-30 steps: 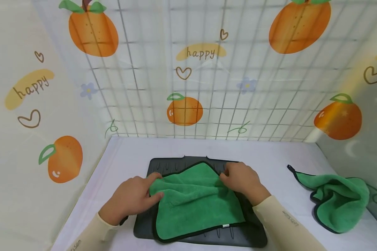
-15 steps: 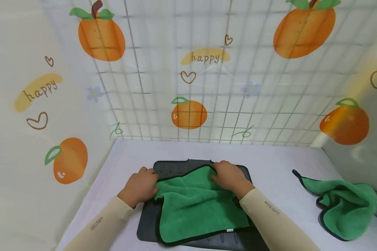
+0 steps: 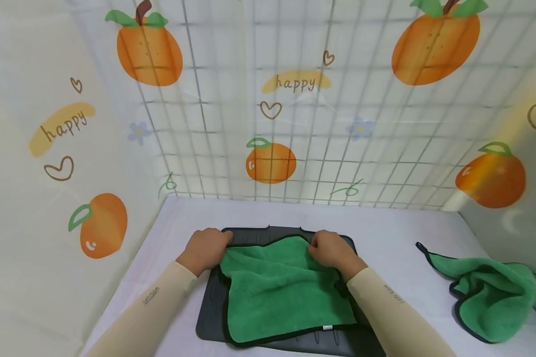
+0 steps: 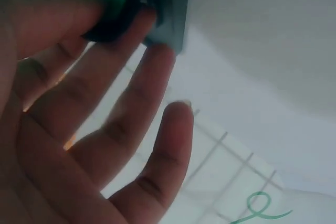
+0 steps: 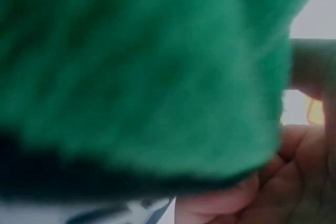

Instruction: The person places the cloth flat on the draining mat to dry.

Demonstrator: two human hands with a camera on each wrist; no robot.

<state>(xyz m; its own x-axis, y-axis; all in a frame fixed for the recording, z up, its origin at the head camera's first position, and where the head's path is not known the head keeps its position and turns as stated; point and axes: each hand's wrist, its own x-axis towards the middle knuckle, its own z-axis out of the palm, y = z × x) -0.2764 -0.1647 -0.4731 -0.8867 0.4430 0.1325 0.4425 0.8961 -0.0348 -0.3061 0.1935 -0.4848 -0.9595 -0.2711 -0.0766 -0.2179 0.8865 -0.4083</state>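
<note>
A green towel (image 3: 290, 292) with a black border lies slightly rumpled over a dark grey tray (image 3: 208, 315), a small white label at its near edge. My left hand (image 3: 207, 249) pinches its far left corner. In the left wrist view the thumb lies over the towel's dark border (image 4: 113, 27) while the other fingers spread beyond it. My right hand (image 3: 333, 253) grips the far right part of the towel, with curled fingers. Green towel cloth (image 5: 147, 77) fills most of the right wrist view, the fingertips showing under its dark border.
A second green towel (image 3: 495, 297), bunched up with a black hanging loop, lies on the white table surface (image 3: 392, 233) to the right. Behind stands a white wall sheet (image 3: 223, 119) printed with oranges and grid lines; similar sheets flank both sides.
My left hand has moved from the towel's left side up to its far left corner and taken hold there. The towel's far edge is straighter. My right hand has shifted a little along the towel.
</note>
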